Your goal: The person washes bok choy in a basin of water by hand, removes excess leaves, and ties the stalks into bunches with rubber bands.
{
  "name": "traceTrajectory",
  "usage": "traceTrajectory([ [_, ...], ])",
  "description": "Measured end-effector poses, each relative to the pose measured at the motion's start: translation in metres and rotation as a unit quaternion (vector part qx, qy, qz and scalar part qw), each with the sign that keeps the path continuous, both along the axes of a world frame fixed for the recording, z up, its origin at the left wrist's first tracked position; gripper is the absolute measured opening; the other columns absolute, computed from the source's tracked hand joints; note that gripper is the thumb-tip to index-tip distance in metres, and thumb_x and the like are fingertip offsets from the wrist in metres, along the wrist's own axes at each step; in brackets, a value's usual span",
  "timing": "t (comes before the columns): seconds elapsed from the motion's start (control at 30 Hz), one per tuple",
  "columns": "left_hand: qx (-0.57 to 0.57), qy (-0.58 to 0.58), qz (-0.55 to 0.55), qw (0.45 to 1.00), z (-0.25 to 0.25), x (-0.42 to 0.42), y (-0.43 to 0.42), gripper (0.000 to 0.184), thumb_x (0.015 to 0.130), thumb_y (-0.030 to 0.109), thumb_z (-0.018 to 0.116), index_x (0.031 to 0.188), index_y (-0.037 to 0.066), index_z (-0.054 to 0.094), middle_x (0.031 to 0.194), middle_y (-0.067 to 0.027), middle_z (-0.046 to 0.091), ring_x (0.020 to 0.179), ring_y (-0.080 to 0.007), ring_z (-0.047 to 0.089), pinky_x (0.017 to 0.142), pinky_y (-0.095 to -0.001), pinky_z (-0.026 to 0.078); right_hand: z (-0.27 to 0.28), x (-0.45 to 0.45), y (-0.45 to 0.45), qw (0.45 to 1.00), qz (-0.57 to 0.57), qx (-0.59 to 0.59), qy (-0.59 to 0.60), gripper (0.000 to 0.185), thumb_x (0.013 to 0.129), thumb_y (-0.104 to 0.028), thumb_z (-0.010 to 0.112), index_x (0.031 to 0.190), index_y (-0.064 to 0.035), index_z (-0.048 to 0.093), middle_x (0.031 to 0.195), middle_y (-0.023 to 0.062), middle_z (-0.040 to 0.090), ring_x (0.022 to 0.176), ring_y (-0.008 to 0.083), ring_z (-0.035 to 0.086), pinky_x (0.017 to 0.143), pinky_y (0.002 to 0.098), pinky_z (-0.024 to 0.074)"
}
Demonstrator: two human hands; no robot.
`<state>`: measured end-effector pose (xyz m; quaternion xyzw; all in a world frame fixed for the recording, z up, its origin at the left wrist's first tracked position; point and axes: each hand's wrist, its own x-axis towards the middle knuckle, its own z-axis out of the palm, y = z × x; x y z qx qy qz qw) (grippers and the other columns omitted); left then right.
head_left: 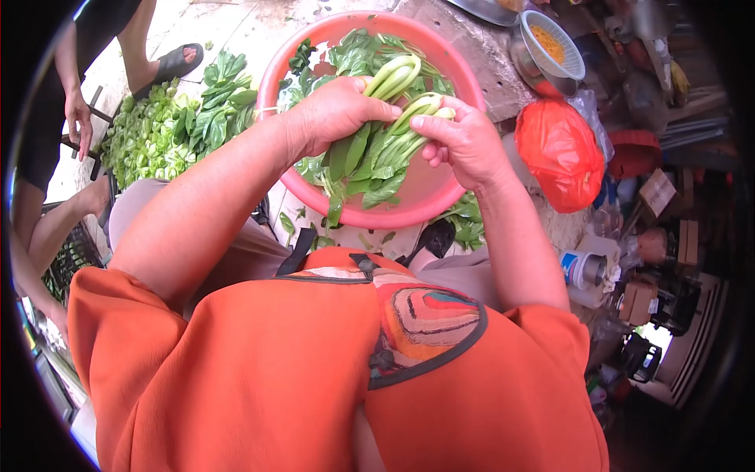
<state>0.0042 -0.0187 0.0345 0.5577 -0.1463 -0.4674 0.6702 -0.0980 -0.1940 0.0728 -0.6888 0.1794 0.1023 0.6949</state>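
Over a round pink basin [281,75] of water, my left hand [336,114] grips leafy greens by their pale stems [395,75]. My right hand [462,141] pinches the stem ends of another bunch of greens [397,145] just beside it. The leaves of both bunches hang down and to the left over the water. More loose greens [358,51] lie in the basin beyond my hands. Parts of the stems are hidden behind my fingers.
Piles of greens [157,130] lie on the floor at the left, near another person's hand [79,122] and sandalled foot [179,63]. On the right are a red plastic bag [560,153], a strainer with orange food [550,43] and a white bucket [582,269].
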Motion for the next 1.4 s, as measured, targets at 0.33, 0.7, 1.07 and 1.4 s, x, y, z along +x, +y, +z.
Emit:
traceTrajectory([
  [0.33,-0.047,-0.123,-0.057,0.990,-0.005,-0.016,-0.001,0.053,0.077,0.019,0.079,0.122,0.002,0.057,0.107,-0.0069,0.065,0.100,-0.0123,0.060,0.089,-0.0284,0.048,-0.001,0.004,0.007,0.999,-0.046,0.021,0.006,0.027,0.084,-0.017,0.070,0.103,-0.0002,0.060,0.081,0.0041,0.064,0.061,0.0096,0.062,0.053,0.0213,0.0530],
  [0.7,-0.120,0.156,-0.100,0.975,-0.009,0.006,0.014,0.051,0.072,0.004,0.059,0.123,0.001,0.054,0.098,-0.0144,0.067,0.083,-0.0226,0.067,0.079,-0.0339,0.056,0.017,-0.004,0.000,0.999,-0.023,0.028,-0.037,0.051,0.086,-0.018,0.068,0.127,0.0055,0.050,0.095,0.0089,0.065,0.074,0.0142,0.065,0.064,0.0262,0.0565],
  [1.07,-0.124,0.218,-0.118,0.961,-0.009,-0.013,0.006,0.047,0.079,0.012,0.064,0.123,0.001,0.052,0.107,-0.0128,0.064,0.096,-0.0234,0.065,0.088,-0.0368,0.053,-0.003,-0.001,0.007,0.993,-0.084,0.057,-0.058,0.039,0.082,-0.023,0.075,0.104,0.0045,0.059,0.086,0.0076,0.064,0.062,0.0101,0.062,0.051,0.0220,0.0530],
  [1.4,-0.036,0.147,-0.114,0.982,-0.013,-0.018,0.001,0.039,0.084,0.014,0.068,0.118,0.003,0.055,0.099,-0.0107,0.065,0.088,-0.0208,0.066,0.075,-0.0341,0.057,0.012,-0.001,0.004,0.987,-0.019,-0.158,-0.011,0.027,0.085,-0.026,0.072,0.093,-0.0012,0.064,0.076,0.0022,0.064,0.058,0.0071,0.060,0.048,0.0199,0.0486],
])
